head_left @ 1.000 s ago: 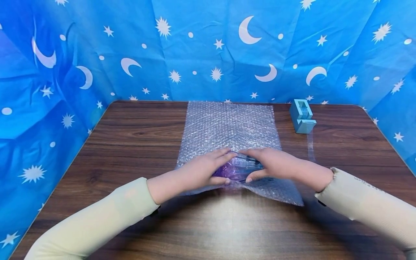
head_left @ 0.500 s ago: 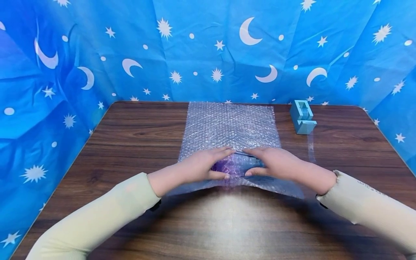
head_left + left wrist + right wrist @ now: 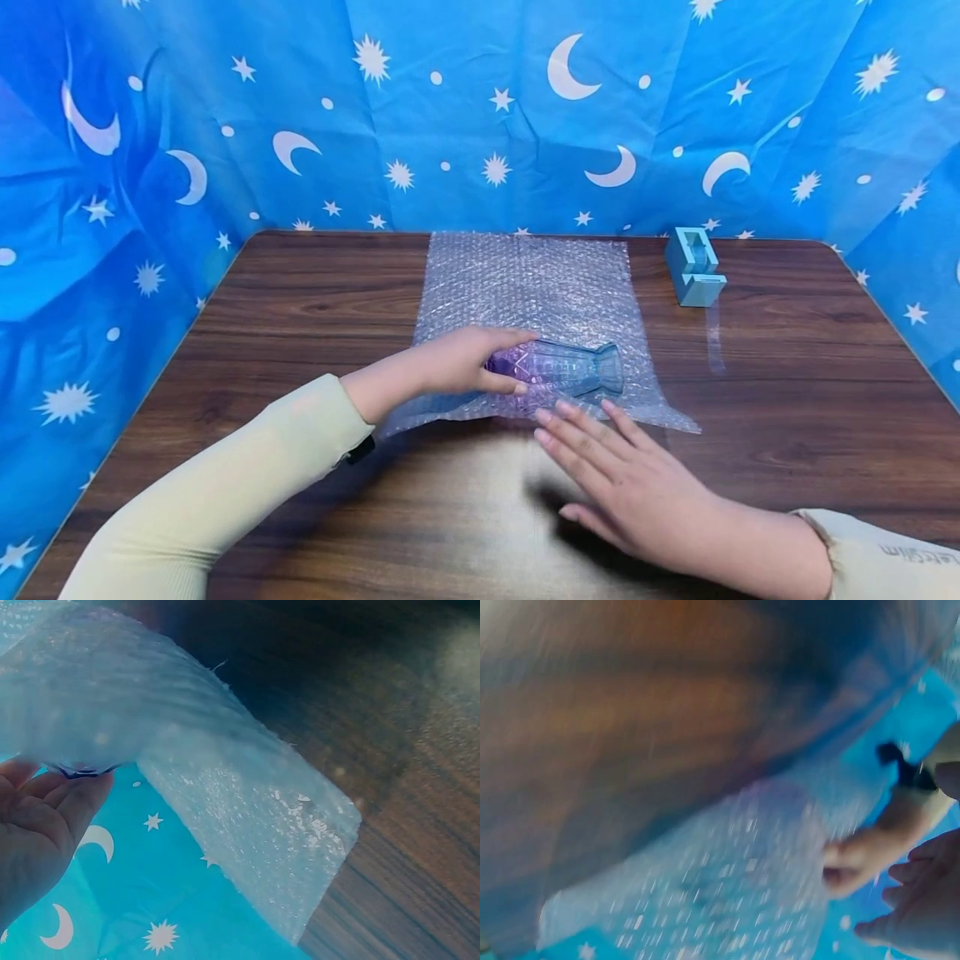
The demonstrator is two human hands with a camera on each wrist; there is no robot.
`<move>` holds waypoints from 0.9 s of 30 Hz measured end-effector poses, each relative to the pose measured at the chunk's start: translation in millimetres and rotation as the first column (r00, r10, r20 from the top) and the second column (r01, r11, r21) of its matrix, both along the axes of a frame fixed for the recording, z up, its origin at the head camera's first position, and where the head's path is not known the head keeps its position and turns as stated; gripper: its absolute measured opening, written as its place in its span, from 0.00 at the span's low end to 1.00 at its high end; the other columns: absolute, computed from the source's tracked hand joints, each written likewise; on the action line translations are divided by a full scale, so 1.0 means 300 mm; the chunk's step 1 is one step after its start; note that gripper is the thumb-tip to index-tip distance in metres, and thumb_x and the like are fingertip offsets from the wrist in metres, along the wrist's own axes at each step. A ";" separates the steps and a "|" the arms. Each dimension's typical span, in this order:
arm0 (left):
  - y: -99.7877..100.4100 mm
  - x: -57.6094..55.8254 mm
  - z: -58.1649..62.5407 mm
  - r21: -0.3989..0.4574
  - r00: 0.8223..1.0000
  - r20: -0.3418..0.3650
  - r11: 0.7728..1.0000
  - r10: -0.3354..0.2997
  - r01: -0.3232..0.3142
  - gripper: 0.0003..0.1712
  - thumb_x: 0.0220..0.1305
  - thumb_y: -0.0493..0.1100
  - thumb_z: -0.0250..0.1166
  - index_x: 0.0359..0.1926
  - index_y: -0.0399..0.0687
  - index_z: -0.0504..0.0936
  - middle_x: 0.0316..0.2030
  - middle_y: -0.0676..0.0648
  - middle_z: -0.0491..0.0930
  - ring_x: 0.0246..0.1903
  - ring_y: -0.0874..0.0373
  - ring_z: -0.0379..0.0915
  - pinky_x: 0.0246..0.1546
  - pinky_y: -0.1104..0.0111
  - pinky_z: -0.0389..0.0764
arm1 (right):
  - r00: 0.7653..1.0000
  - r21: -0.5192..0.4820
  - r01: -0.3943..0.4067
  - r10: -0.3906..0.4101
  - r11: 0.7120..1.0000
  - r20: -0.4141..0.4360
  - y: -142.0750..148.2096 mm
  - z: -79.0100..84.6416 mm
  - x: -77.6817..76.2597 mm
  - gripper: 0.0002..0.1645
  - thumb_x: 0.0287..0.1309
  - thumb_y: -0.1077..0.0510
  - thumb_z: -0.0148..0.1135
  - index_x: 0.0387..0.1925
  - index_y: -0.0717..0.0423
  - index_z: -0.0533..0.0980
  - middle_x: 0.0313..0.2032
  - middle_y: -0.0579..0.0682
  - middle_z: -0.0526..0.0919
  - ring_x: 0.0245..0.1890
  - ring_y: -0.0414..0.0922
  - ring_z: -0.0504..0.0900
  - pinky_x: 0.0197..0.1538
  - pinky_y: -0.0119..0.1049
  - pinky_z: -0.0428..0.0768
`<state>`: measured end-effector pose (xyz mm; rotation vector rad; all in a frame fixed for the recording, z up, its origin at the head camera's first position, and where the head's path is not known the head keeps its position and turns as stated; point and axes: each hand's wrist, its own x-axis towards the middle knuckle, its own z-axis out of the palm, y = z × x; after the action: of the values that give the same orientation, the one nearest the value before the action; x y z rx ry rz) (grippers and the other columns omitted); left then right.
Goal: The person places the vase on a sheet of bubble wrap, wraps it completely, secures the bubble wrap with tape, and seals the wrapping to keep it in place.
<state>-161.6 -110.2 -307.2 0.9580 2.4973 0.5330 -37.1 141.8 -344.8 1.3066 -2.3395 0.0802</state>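
Note:
A faceted glass vase (image 3: 573, 367), purple at the base and blue toward its flared mouth, lies on its side on a sheet of bubble wrap (image 3: 525, 283). My left hand (image 3: 457, 362) grips the purple end, thumb on the near side and fingers over the far side. In the left wrist view the wrap hides most of the vase, whose dark edge shows at the fingertips. My right hand (image 3: 630, 483) is off the vase, fingers extended, just in front of the wrap's near edge. The right wrist view is blurred and shows the bubble wrap (image 3: 720, 885) beside that hand.
A light blue tape dispenser (image 3: 697, 271) stands at the back right of the wooden table (image 3: 315, 283). From it a strip of clear tape (image 3: 715, 337) hangs toward the front. A blue cloth (image 3: 480, 108) with moons and stars surrounds the table.
My right hand has let go of the vase's blue end and moved toward me, uncovering the mouth. My left hand still holds the base. The wrap's near edge has shifted slightly.

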 end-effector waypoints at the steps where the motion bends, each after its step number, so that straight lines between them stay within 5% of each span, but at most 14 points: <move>1: 0.000 -0.002 0.001 -0.006 1.000 0.007 1.000 0.003 -0.003 0.43 0.70 0.55 0.65 0.79 0.50 0.60 0.77 0.43 0.62 0.77 0.45 0.60 0.79 0.52 0.59 | 1.000 0.017 -0.004 0.005 1.000 -0.010 -0.005 -0.016 0.008 0.43 0.79 0.35 0.31 0.81 0.56 0.50 0.80 0.54 0.59 0.84 0.47 0.43 0.84 0.44 0.29; 3: 0.002 -0.005 0.004 -0.015 1.000 0.014 1.000 0.003 -0.003 0.43 0.70 0.56 0.65 0.79 0.50 0.60 0.77 0.43 0.63 0.77 0.45 0.60 0.79 0.51 0.60 | 1.000 0.051 0.005 -0.004 0.999 -0.020 -0.015 -0.043 0.018 0.49 0.76 0.31 0.36 0.82 0.54 0.41 0.83 0.51 0.45 0.84 0.44 0.30 0.84 0.46 0.26; 5: 0.005 -0.010 0.006 -0.019 1.000 0.028 1.000 0.001 0.000 0.42 0.71 0.56 0.64 0.79 0.50 0.60 0.77 0.43 0.63 0.77 0.45 0.61 0.78 0.51 0.61 | 0.999 0.077 0.028 -0.027 0.997 -0.020 -0.026 -0.066 0.022 0.56 0.71 0.27 0.43 0.83 0.54 0.38 0.84 0.49 0.35 0.84 0.45 0.27 0.84 0.47 0.25; 12: 0.009 -0.037 0.016 -0.028 0.998 0.056 1.000 -0.012 0.013 0.42 0.71 0.55 0.64 0.79 0.48 0.60 0.76 0.40 0.65 0.76 0.42 0.63 0.78 0.50 0.63 | 0.989 0.130 0.147 -0.147 0.981 -0.009 -0.060 -0.097 0.000 0.61 0.60 0.20 0.49 0.79 0.59 0.57 0.78 0.56 0.62 0.82 0.46 0.19 0.82 0.47 0.20; 19: 0.000 -0.042 0.012 -0.029 0.997 0.076 1.000 -0.003 0.005 0.42 0.72 0.55 0.64 0.80 0.50 0.58 0.75 0.39 0.66 0.75 0.41 0.63 0.77 0.49 0.64 | 0.972 0.127 0.226 -0.232 0.966 0.027 -0.064 -0.124 -0.077 0.64 0.59 0.22 0.54 0.79 0.62 0.52 0.82 0.58 0.39 0.81 0.48 0.17 0.81 0.46 0.18; 22: 0.000 -0.043 0.012 -0.029 0.997 0.078 1.000 -0.001 0.003 0.42 0.72 0.55 0.63 0.80 0.51 0.58 0.75 0.39 0.66 0.75 0.41 0.63 0.77 0.49 0.65 | 0.949 0.120 0.251 -0.269 0.960 0.164 -0.068 -0.113 -0.098 0.60 0.64 0.27 0.54 0.79 0.64 0.52 0.82 0.62 0.44 0.83 0.51 0.25 0.83 0.51 0.25; 27: 0.001 -0.041 0.011 -0.025 0.998 0.059 1.000 -0.001 0.002 0.43 0.71 0.56 0.64 0.79 0.48 0.59 0.76 0.40 0.66 0.75 0.43 0.63 0.77 0.50 0.65 | 0.860 0.115 0.338 -0.356 0.934 0.367 -0.081 -0.066 -0.163 0.53 0.70 0.36 0.55 0.79 0.65 0.51 0.80 0.68 0.49 0.81 0.65 0.49 0.79 0.67 0.53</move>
<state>-174.0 -109.9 -303.9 0.9217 2.4451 0.5205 -86.0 117.4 -364.6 0.9270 -2.8930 0.1813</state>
